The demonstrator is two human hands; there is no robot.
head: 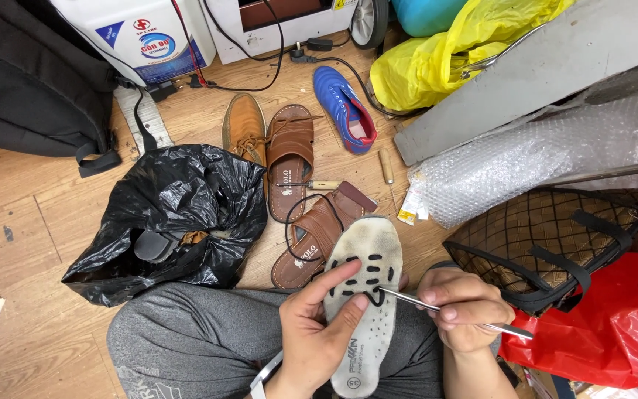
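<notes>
My left hand (320, 325) grips a worn white insole (367, 251) with several dark oval slots, held upright over my grey-trousered lap. Thumb and forefinger pinch its middle. My right hand (461, 307) holds a thin metal awl (448, 310) whose hooked tip touches a slot near the insole's centre, where a black thread (289, 222) loops. The thread trails up toward the brown sandals on the floor.
Two brown sandals (289, 155), a tan shoe (243, 125) and a blue sports shoe (345, 107) lie on the wooden floor (23, 222). A black plastic bag (179, 207) sits left, a woven bag (548, 236) and red bag (614, 325) right, bubble wrap (526, 162) and yellow plastic (444, 59) behind.
</notes>
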